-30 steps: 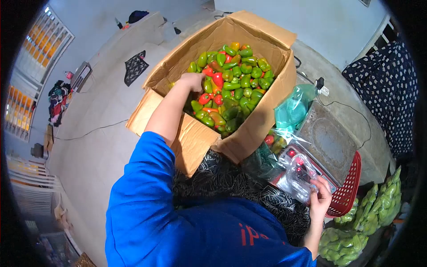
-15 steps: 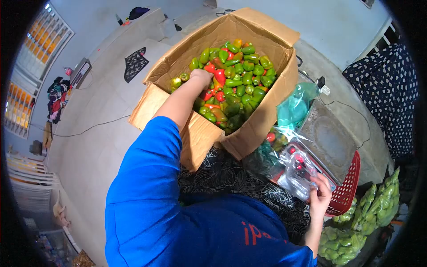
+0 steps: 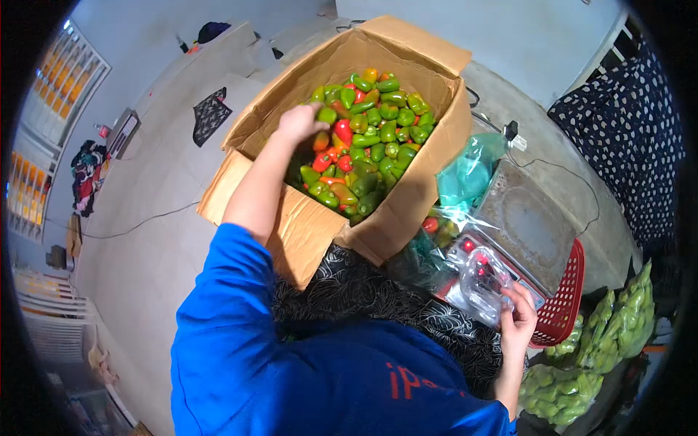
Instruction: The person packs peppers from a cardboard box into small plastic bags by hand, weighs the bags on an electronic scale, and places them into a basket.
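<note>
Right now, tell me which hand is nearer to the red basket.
Right. The right hand is just beside the red basket, at the clear plastic bag; the left hand is far off, over the peppers in the cardboard box.

Cardboard box (image 3: 445,142): our left hand (image 3: 299,123) is at a green pepper (image 3: 327,115) inside.
Clear bag (image 3: 481,289): we pinch it with our right hand (image 3: 518,314).

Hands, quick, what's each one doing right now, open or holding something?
Left hand: fingertips at a green pepper; whether gripped can't be told.
Right hand: closed, fingers pinching a clear plastic bag.
</note>
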A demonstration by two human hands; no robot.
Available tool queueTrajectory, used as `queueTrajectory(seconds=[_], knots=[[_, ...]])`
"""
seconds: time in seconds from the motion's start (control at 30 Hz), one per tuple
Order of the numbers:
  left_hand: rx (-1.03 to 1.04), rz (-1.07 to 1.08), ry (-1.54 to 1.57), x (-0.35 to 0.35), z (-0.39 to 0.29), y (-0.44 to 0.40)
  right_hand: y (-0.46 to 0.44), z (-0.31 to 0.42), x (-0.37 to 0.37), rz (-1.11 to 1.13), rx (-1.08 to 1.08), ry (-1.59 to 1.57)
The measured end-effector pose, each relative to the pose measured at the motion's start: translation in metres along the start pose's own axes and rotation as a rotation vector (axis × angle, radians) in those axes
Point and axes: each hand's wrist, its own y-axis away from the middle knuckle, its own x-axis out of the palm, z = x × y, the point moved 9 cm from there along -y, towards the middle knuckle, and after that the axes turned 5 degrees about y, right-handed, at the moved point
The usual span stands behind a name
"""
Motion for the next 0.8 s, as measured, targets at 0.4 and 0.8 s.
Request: queueTrajectory(seconds=[0.4, 0.8], knots=[[0.292, 0.595, 1.649, -0.024, -0.219, 0.139, -0.012, 0.014, 0.029, 0.08, -0.085, 0.147], [-0.46, 1.676, 1.662, 0.145, -0.35, 0.291, 0.041, 0.026, 0.051, 0.197, -0.223, -0.075]])
